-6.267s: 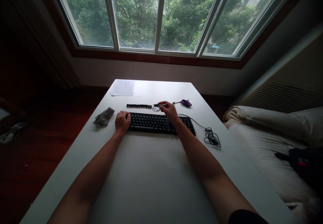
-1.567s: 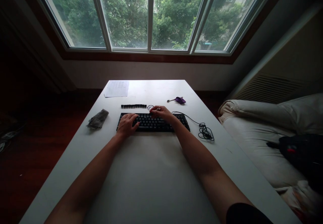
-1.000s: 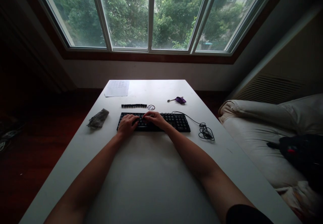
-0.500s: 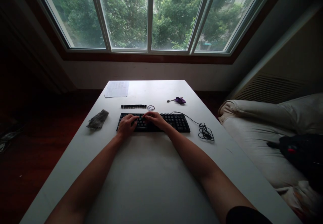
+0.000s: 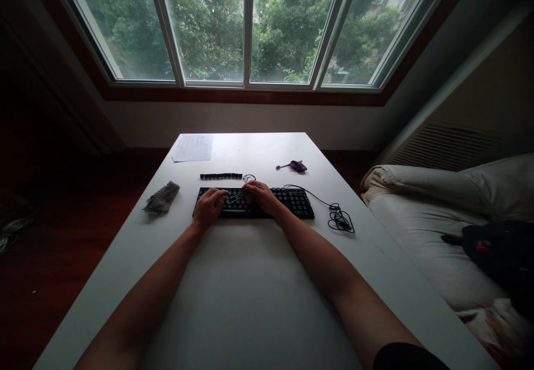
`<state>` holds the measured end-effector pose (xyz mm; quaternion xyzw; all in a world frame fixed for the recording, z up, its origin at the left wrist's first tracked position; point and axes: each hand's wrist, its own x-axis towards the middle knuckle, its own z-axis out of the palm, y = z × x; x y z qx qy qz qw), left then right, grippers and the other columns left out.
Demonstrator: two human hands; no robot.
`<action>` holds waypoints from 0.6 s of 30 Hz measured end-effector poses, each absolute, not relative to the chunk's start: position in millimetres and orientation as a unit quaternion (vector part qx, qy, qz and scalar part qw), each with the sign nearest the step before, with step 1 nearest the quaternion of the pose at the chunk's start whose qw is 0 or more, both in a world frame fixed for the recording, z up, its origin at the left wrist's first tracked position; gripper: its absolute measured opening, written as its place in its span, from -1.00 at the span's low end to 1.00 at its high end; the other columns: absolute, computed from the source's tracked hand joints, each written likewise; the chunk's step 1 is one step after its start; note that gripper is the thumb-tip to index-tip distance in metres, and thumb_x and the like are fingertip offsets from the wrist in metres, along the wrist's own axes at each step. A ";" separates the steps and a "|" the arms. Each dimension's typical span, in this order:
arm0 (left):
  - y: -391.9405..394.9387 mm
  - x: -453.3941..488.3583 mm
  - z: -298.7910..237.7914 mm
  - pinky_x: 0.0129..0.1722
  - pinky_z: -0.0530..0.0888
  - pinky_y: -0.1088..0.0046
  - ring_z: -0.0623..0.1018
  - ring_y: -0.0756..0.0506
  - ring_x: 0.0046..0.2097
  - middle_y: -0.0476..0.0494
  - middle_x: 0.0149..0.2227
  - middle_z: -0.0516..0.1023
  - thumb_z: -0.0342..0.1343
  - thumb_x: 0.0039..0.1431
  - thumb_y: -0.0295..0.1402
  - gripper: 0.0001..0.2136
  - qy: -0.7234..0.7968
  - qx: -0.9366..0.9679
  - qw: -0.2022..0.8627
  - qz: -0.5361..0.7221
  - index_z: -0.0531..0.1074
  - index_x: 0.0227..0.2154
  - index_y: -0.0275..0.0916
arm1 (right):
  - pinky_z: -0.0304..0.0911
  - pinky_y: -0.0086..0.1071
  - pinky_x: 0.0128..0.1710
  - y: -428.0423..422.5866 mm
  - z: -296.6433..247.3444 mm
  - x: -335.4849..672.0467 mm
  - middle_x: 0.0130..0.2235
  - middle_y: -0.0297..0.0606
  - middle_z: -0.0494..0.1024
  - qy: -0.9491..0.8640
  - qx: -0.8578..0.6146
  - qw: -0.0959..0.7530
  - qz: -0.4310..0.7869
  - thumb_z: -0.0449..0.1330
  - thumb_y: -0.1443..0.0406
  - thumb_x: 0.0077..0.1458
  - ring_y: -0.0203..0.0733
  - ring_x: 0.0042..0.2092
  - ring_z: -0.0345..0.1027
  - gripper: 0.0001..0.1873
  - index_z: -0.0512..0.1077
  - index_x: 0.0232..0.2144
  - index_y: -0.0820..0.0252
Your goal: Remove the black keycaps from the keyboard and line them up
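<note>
So the keyboard point(image 5: 298, 202) is flat on the counter point(image 5: 250, 281), right under both sets of fingers. I've got my right hand point(image 5: 262, 196) pinching a thin wire tool point(image 5: 235, 198) over the keys, pointing toward the left fingertips. Left hand point(image 5: 207, 205) is bent over the keyboard's left end; can't tell if its fingers grip anything. Just past the right fingers is a round thing point(image 5: 249, 177), too small to say if it's a dish or a ring. Black pieces point(image 5: 221, 176) sit in a row beyond the left fingers. Both forearms point(image 5: 167, 275) angle inward.
</note>
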<state>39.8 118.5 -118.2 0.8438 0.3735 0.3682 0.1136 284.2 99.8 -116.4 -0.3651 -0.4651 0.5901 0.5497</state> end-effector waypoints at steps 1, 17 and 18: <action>118.6 39.8 -118.7 -0.11 0.49 0.34 0.54 -0.12 -0.11 -0.13 -0.11 0.51 -0.05 0.36 -0.30 -0.73 0.375 0.843 0.112 0.368 0.50 -0.01 -0.10 | 0.27 -0.48 -0.51 100.3 -116.9 284.2 -0.36 -0.33 0.51 -0.460 -0.365 0.553 0.591 0.37 0.04 -0.01 -0.38 -0.49 0.31 -0.60 0.52 -0.29 0.25; 119.0 42.3 -123.2 -0.24 0.49 0.34 0.58 -0.11 -0.24 -0.10 -0.18 0.59 0.06 0.29 -0.27 -0.75 0.412 0.819 0.117 0.383 0.41 -0.01 -0.13 | 0.29 -0.37 -0.35 99.1 -114.7 281.2 -0.55 -0.33 0.37 -0.462 -0.367 0.561 0.581 0.10 -0.23 0.13 -0.26 -0.44 0.31 -0.38 0.22 -0.61 0.14; 119.2 42.1 -123.8 -0.24 0.49 0.34 0.58 -0.12 -0.25 -0.09 -0.20 0.59 0.07 0.28 -0.26 -0.77 0.414 0.818 0.113 0.382 0.41 -0.04 -0.14 | 0.28 -0.37 -0.34 98.4 -113.8 280.8 -0.58 -0.34 0.32 -0.471 -0.363 0.561 0.576 0.10 -0.22 0.14 -0.26 -0.44 0.30 -0.36 0.16 -0.65 0.13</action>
